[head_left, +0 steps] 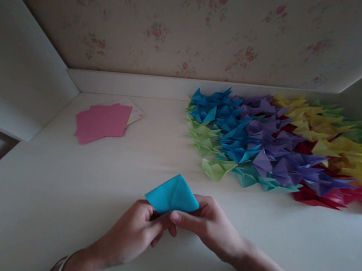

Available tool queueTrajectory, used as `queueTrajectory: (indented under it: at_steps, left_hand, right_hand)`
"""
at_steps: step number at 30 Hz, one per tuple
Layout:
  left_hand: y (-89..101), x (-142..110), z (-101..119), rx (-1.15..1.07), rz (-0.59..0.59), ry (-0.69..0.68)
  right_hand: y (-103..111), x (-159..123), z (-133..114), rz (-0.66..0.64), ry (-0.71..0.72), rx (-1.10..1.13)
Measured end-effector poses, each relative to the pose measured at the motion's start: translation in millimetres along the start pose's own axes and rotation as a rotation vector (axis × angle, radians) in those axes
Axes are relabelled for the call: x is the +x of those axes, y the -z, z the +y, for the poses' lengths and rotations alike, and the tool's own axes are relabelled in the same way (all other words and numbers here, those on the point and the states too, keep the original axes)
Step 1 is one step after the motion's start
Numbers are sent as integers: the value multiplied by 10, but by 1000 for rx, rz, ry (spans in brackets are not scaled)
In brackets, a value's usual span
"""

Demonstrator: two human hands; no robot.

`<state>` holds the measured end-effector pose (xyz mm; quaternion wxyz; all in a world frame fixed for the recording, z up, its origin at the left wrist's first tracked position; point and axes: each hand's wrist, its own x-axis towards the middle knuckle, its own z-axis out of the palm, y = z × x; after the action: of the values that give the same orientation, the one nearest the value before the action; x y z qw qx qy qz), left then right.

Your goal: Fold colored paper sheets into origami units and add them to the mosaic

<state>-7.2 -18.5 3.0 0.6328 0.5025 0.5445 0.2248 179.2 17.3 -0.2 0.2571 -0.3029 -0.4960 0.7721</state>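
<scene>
A blue sheet of origami paper (173,195), folded into a small diamond shape, is held a little above the white desk between both hands. My left hand (136,230) grips its lower left edge, with the fingers curled beneath it. On the other side my right hand (212,227) pinches the lower right part, its thumb near the bottom corner and its fingers behind the paper. A faint crease runs down the middle of the diamond. The lower corner is partly hidden by the thumbs.
At the back right stand rows of folded paper cranes (271,142) in blue, purple, yellow, green and red. A stack of pink paper squares (102,122) lies at the left. Behind the white desk (37,175) rises a floral wall (186,24), with a white panel (11,45) on the left.
</scene>
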Motion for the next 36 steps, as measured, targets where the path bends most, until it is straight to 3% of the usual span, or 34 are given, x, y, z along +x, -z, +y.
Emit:
queueTrajectory:
  at_steps: [5,13,22,27,29,33,36]
  left_hand:
    - [-22,-21,-51,41,-107,3]
    - [-1,1,-60,151,-91,37]
    - [-18,-17,-34,150,-98,104]
    - [-11,-20,-27,150,-141,78]
    - [22,-28,2,223,-100,39]
    - [81,-49,73,324,98,-139]
    - [58,-45,83,328,152,-203]
  right_hand:
    - [-3,-8,86,3,-41,-4]
    - [42,-20,9,-25,-14,187]
    - [122,36,9,369,4,77]
    - [92,35,1,437,40,-95]
    - [88,27,-8,420,69,-198]
    - [50,17,15,363,118,-390]
    - [-8,6,61,345,129,-572]
